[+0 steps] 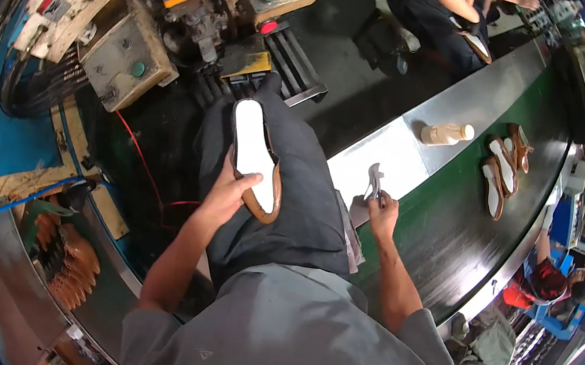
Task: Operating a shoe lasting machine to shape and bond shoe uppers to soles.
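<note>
Over my lap, my left hand [228, 192] is closed round a brown leather shoe upper [277, 184]. Its long white sole side [253, 144] faces up, and my thumb presses on it near the brown end. To the right, my right hand [383, 215] grips the handles of grey metal pincers [375, 180]. Their curved head points away from me, above the bright metal edge of the bench. The shoe and the pincers are apart. My fingers partly hide the handles.
A pale bottle [448, 134] lies on the metal ledge [419, 118]. Several brown shoes [503, 166] rest on the green belt [449, 225]. Ahead stands a machine with a red button [269, 26]. Brown leather pieces [71, 264] sit lower left. Another person [441, 10] works at the far right.
</note>
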